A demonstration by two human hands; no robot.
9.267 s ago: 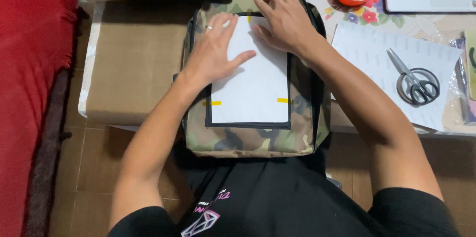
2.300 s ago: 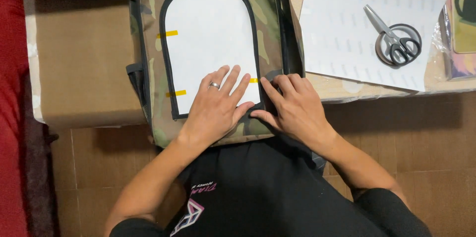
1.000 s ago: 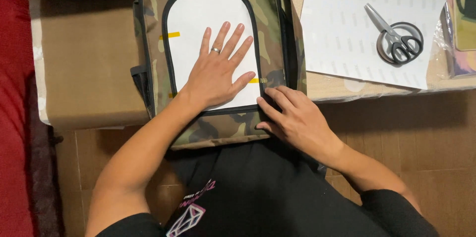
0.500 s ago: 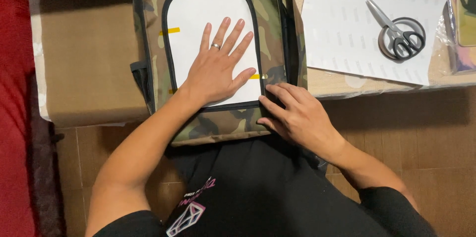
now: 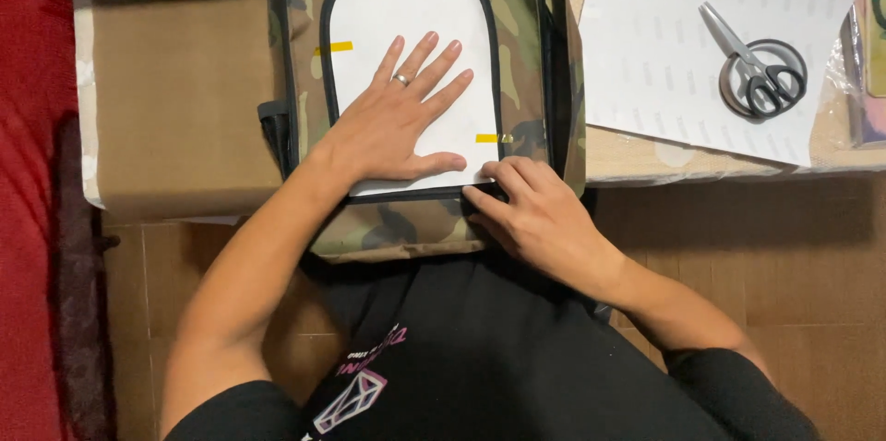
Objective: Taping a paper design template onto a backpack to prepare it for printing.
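Note:
A camouflage backpack [image 5: 535,63] lies flat before me, its lower end hanging over the table's edge. A white paper template [image 5: 406,17] with a rounded top covers its front pocket, held by yellow tape strips [image 5: 334,47]. My left hand [image 5: 392,123] lies flat on the paper, fingers spread, a ring on one finger. My right hand [image 5: 531,210] rests at the template's lower right corner, fingertips pressing on the black piping beside a tape strip.
A cardboard box [image 5: 185,100] sits left of the backpack. To the right, a white sheet [image 5: 664,63] lies with scissors [image 5: 752,67] on a tape roll. Red fabric [image 5: 32,173] runs along the left edge. Brown floor tiles [image 5: 784,266] show below.
Since nine seconds ago the view shifted toward the backpack's near end. My left hand moved up onto the paper and flattened. My right hand stayed at the lower right corner.

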